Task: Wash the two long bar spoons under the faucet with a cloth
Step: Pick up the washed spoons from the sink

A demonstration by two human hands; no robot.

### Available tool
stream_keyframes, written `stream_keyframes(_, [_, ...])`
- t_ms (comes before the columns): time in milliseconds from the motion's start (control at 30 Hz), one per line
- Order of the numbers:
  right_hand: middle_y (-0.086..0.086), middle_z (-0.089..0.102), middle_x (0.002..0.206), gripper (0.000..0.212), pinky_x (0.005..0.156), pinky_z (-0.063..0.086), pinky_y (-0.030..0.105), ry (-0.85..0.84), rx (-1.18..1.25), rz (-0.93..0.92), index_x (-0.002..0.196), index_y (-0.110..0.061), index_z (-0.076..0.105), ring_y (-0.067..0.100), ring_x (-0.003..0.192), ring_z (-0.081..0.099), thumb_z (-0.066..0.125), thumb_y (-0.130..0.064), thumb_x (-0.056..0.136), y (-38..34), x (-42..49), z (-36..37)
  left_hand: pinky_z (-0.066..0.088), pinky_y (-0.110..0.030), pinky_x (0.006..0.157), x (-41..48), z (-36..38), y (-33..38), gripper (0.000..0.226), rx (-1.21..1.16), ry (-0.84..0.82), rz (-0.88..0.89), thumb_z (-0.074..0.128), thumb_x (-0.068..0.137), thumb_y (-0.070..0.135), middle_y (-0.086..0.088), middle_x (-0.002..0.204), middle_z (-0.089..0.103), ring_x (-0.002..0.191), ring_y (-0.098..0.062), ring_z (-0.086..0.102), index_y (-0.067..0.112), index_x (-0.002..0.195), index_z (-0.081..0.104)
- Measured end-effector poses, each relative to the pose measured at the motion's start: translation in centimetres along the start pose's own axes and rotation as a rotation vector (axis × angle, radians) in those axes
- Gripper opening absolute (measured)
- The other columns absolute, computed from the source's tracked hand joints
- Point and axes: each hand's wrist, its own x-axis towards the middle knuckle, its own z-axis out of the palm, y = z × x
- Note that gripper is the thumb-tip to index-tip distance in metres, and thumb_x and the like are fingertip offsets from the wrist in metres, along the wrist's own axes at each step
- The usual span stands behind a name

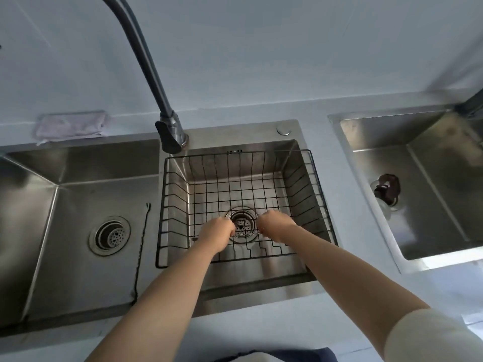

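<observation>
One long bar spoon (140, 253) with a twisted stem and a small fork end lies in the left basin (78, 194), along its right wall. A second spoon is not in view. A folded pale cloth (70, 125) lies on the counter behind the left basin. The faucet (167, 126) rises between the basins and no water runs from it. My left hand (217, 231) and my right hand (274, 223) reach down into the black wire basket (308, 194) in the middle basin, one on each side of the drain (243, 226). Their fingers curl downward and are blurred. What they touch is hidden.
A third basin (423, 205) lies to the right with a dark object (386, 189) over its drain. The left basin has its own round strainer (109, 235). A pale wall stands behind the counter.
</observation>
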Motion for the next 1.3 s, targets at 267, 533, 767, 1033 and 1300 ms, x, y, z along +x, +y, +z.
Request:
stream_keyframes(267, [0.012, 0.060, 0.119, 0.027, 0.088, 0.051, 0.036, -0.037, 0.038, 0.030, 0.115, -0.005, 0.057, 0.028, 0.108, 0.059, 0.045, 0.001, 0.091, -0.7, -0.1, 0.2, 0.050, -0.035, 0.082, -0.3, 0.2, -0.3, 0.030, -0.049, 0.019, 0.000, 0.046, 0.087, -0.007, -0.014, 0.105, 0.066, 0.097, -0.030, 0.062, 0.005, 0.105, 0.066])
stream_keyframes(533, [0.005, 0.056, 0.123, 0.029, 0.084, 0.049, 0.034, 0.139, 0.057, -0.054, 0.122, -0.015, 0.054, 0.024, 0.107, 0.058, 0.049, -0.021, 0.094, -3.6, -0.3, -5.4, 0.052, -0.033, 0.083, -3.0, -3.9, -2.8, 0.021, -0.231, 0.229, 0.011, 0.054, 0.092, 0.021, -0.007, 0.108, 0.067, 0.097, -0.022, 0.062, 0.009, 0.106, 0.064])
stream_keyframes(767, [0.007, 0.059, 0.120, 0.028, 0.089, 0.047, 0.036, 0.333, 0.068, -0.322, 0.121, -0.013, 0.054, 0.026, 0.108, 0.058, 0.046, -0.022, 0.095, -12.4, 0.7, -12.7, 0.052, -0.032, 0.077, -7.5, -7.6, -11.6, 0.022, -0.445, 0.530, -0.311, 0.059, 0.089, 0.021, -0.010, 0.104, 0.072, 0.095, -0.029, 0.066, 0.010, 0.105, 0.067])
stream_keyframes(1033, [0.010, 0.052, 0.131, 0.032, 0.092, 0.044, 0.037, 0.174, -0.173, -0.486, 0.125, -0.014, 0.052, 0.029, 0.118, 0.052, 0.044, -0.015, 0.094, -24.2, 8.9, -12.5, 0.051, -0.036, 0.081, -9.8, -2.8, -21.7, 0.021, -0.454, 0.301, -0.721, 0.053, 0.087, 0.016, -0.015, 0.108, 0.068, 0.102, -0.032, 0.063, 0.012, 0.098, 0.069])
stream_keyframes(1300, [0.014, 0.053, 0.126, 0.030, 0.089, 0.045, 0.039, -0.024, -0.518, -0.574, 0.123, -0.009, 0.052, 0.033, 0.117, 0.053, 0.044, -0.014, 0.094, -29.4, 16.2, -6.2, 0.049, -0.037, 0.088, -6.7, 3.2, -24.0, 0.025, -0.525, 0.053, -0.762, 0.050, 0.091, 0.009, -0.014, 0.122, 0.061, 0.113, -0.031, 0.057, 0.006, 0.114, 0.058])
